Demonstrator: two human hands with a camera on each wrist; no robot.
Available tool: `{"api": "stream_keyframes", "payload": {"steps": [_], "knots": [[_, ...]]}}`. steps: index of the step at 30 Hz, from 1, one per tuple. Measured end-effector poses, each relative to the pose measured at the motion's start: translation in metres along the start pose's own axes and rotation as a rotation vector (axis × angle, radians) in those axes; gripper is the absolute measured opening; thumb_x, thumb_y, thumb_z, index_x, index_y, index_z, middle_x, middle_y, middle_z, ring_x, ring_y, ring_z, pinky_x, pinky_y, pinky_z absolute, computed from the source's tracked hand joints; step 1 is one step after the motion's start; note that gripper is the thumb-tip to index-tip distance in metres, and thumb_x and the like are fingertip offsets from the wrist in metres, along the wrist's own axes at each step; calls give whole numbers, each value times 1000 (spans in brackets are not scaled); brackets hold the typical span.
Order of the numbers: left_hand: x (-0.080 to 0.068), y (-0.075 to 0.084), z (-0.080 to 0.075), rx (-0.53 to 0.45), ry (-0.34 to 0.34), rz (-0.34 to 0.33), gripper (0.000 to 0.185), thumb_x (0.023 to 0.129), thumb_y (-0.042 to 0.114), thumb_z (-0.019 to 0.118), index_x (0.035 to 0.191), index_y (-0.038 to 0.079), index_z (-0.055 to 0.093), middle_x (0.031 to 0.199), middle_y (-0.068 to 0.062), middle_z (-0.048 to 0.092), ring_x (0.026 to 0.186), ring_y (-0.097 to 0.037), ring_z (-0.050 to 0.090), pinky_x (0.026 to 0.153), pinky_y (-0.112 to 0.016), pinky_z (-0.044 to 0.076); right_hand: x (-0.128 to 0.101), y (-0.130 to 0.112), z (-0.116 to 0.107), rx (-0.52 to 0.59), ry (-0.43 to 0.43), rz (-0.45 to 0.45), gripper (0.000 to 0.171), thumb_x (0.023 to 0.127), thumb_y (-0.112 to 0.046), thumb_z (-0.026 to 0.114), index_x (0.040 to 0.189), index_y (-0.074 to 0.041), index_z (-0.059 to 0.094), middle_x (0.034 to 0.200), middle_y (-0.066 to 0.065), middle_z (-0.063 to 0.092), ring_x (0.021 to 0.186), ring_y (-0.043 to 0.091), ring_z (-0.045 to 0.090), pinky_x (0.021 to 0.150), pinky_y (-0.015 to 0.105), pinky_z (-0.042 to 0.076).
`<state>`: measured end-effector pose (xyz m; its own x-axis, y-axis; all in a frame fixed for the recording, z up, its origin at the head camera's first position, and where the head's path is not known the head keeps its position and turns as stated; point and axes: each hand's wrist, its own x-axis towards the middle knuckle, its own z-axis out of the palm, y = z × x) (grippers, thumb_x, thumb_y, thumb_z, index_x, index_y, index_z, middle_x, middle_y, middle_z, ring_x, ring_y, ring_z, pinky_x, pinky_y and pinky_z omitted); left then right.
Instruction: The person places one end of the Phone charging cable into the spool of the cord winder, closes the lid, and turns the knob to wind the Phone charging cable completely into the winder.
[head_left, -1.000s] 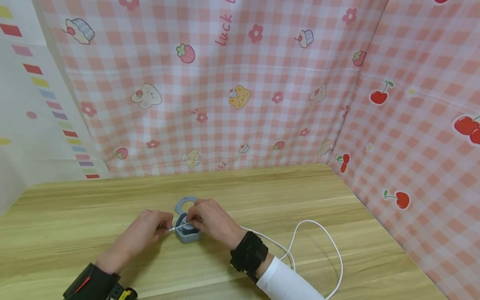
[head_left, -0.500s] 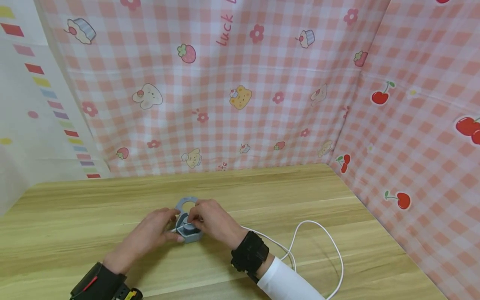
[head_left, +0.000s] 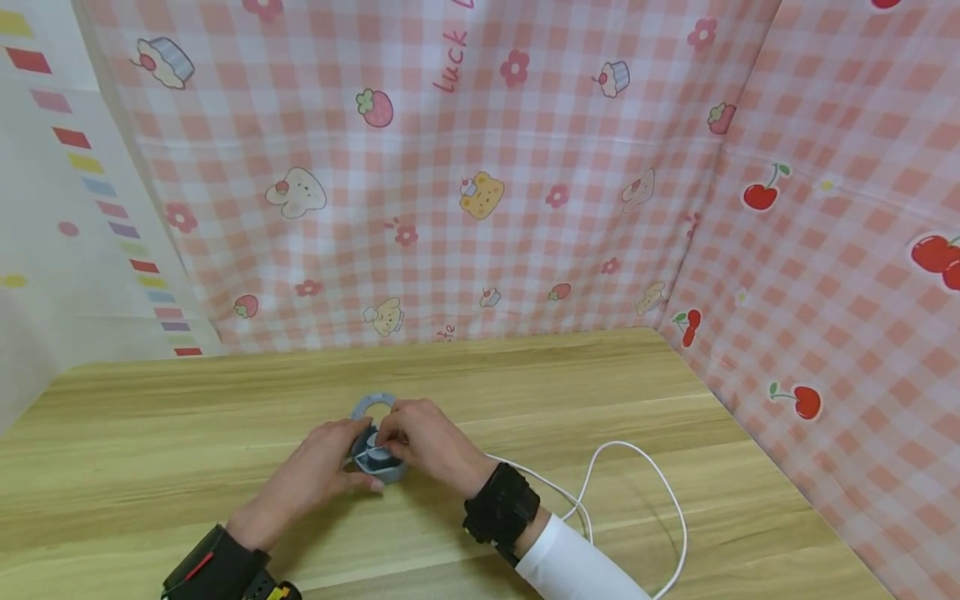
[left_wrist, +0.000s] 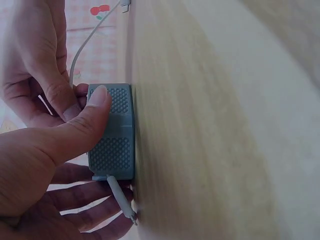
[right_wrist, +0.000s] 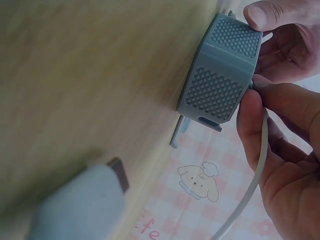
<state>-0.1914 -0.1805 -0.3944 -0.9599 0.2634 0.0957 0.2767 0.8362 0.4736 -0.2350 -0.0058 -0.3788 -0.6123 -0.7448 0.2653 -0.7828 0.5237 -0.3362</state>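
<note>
Between the two hands, on the wooden table (head_left: 615, 375), sits a small grey-blue box (head_left: 378, 462) with dimpled sides. Left hand (head_left: 318, 467) curled against the box's near side, thumb (left_wrist: 82, 125) pressed flat on a dimpled face, remaining fingers folded beneath. Right hand (head_left: 423, 442) closed over the box from the other side, fingertips (right_wrist: 262, 15) touching its top edge, with the white cable (head_left: 645, 483) pinched between thumb and fingers just beside the box wall. From under the right wrist, trails that cable away in a loop across the table. Just beyond the fingertips, lies flat a grey-blue ring-shaped lid (head_left: 372, 405), touching or nearly touching the box. Near the left palm, pokes out a short cable end (left_wrist: 120, 200) from the box's lower edge.
</note>
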Motion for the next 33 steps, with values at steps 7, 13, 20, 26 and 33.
{"api": "stream_keyframes", "payload": {"steps": [7, 13, 20, 26, 33], "knots": [[-1, 0, 0, 9, 20, 52, 49, 68, 28, 86, 108, 12, 62, 95, 2, 65, 90, -13, 60, 81, -39, 52, -1, 4, -5, -47, -51, -54, 11, 86, -6, 70, 91, -14, 76, 85, -4, 62, 75, 1, 52, 65, 6, 39], [-1, 0, 0, 1, 9, 39, 55, 66, 26, 87, 112, 9, 63, 102, -3, 68, 96, -18, 63, 86, -43, 52, -6, 13, -11, -74, -44, -42, 12, 86, -6, 69, 89, -16, 76, 86, -6, 62, 77, 0, 53, 67, 8, 42], [-2, 1, -1, 7, 8, 26, 58, 66, 25, 87, 115, 7, 63, 104, -6, 68, 98, -21, 63, 87, -44, 52, -7, 16, -15, -52, -56, -59, 8, 84, -7, 72, 88, -14, 76, 88, -5, 66, 79, 0, 58, 70, 7, 44], [-1, 2, 0, 9, 10, 7, 53, 66, 26, 87, 110, 9, 64, 103, -5, 68, 97, -19, 64, 85, -42, 53, -8, 12, -19, -8, -114, -34, 8, 84, -4, 71, 87, -10, 76, 88, -1, 69, 76, 0, 58, 65, 5, 44], [-2, 4, 0, -8, 20, 3, 48, 65, 23, 88, 104, 10, 64, 97, -2, 67, 93, -16, 64, 82, -39, 54, -8, 10, -19, 7, -128, 20, 7, 83, -4, 72, 83, -11, 75, 79, -5, 70, 69, -3, 57, 62, 6, 44]]}}
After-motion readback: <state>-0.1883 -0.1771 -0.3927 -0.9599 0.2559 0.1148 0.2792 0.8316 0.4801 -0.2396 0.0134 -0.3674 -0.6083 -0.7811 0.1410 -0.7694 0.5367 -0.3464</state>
